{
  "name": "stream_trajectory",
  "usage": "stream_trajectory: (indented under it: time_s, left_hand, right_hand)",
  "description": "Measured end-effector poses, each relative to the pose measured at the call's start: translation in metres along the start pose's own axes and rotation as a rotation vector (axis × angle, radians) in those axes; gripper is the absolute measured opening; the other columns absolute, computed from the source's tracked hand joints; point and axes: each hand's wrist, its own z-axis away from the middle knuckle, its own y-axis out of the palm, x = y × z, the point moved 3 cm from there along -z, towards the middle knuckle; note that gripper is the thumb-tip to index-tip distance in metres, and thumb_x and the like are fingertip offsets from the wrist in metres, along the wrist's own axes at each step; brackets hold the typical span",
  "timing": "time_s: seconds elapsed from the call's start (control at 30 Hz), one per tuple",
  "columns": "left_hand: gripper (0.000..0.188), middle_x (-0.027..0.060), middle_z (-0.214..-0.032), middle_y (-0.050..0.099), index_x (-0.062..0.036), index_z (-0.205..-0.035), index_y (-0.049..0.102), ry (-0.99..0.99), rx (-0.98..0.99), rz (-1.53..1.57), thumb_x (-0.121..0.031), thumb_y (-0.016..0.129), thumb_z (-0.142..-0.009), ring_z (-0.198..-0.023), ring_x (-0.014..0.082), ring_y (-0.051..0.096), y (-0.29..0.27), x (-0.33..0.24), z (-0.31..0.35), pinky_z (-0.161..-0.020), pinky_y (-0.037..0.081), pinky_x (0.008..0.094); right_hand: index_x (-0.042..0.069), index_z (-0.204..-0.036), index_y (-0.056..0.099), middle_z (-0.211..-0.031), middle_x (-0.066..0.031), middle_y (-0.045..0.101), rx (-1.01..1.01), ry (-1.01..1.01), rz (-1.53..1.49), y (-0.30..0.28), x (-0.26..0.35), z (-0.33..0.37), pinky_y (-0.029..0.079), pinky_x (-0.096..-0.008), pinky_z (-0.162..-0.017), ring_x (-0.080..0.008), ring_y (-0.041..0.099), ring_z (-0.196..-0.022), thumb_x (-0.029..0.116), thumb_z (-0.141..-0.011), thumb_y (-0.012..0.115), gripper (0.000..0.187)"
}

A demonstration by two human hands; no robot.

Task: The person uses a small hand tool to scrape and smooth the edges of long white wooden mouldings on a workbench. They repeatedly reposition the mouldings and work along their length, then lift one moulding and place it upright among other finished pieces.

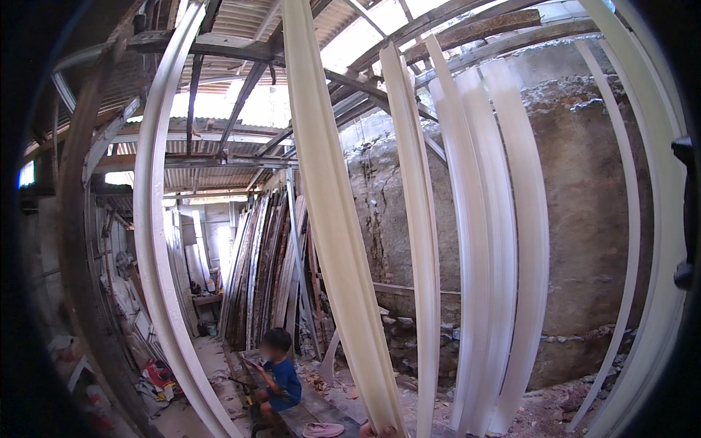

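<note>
A long cream-coloured moulding [332, 182] with a grooved profile rises close in front of me, tilted, its top leaning left. At the lower edge of the head view, a little skin shows against the bottom of this moulding, as of fingers touching it. Most of that is cut off, and I cannot tell whether it belongs to my left hand, my right hand or both. Left of it stands a white moulding [150, 219]. To the right are another cream moulding [410, 204] and several pale strips [485, 241] standing upright, some blurred at the top.
A person in a blue shirt [287, 383] sits low on a wooden bench [310, 417], holding a flat object. Pink footwear [323, 430] lies on the bench. Many boards [252, 270] lean at the back. A rough wall [577, 219] stands right, with rubble [555, 405] below; roof beams [241, 50] cross overhead.
</note>
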Motion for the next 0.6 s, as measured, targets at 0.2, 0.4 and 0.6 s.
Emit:
stream_trajectory:
  time_s: [0.2, 0.4, 0.6]
  left_hand:
    - [0.032, 0.0013, -0.084, 0.068, -0.0032, -0.106, 0.069, 0.009, -0.041, -0.268, -0.027, 0.079, -0.087, -0.071, 0.0130, 0.064, -0.021, 0.010, -0.008, -0.062, 0.052, 0.0282]
    - [0.034, 0.0022, -0.085, 0.069, -0.0023, -0.108, 0.068, 0.067, -0.085, -0.585, -0.027, 0.079, -0.087, -0.072, 0.0151, 0.065, -0.032, 0.005, -0.022, -0.064, 0.054, 0.0294]
    - [0.048, 0.0073, -0.101, 0.069, -0.0002, -0.123, 0.062, 0.027, -0.077, -0.431, -0.028, 0.077, -0.087, -0.086, 0.0176, 0.067, -0.027, 0.001, -0.031, -0.075, 0.056, 0.0322]
  right_hand:
    - [0.009, -0.090, 0.077, -0.082, -0.0205, 0.071, 0.010, -0.017, -0.002, 0.007, -0.013, -0.007, 0.054, -0.0514, -0.069, -0.0388, 0.070, -0.078, 0.038, -0.086, 0.070, 0.030]
    - [0.006, -0.096, 0.075, -0.091, -0.0227, 0.071, 0.052, -0.001, -0.060, -0.008, -0.008, -0.011, 0.053, -0.0514, -0.074, -0.0397, 0.069, -0.088, 0.039, -0.087, 0.069, 0.035]
    - [0.002, -0.127, 0.060, -0.126, -0.0218, 0.062, -0.630, -0.465, -0.239, -0.075, 0.052, -0.013, 0.045, -0.0501, -0.093, -0.0378, 0.057, -0.119, 0.044, -0.088, 0.068, 0.057]
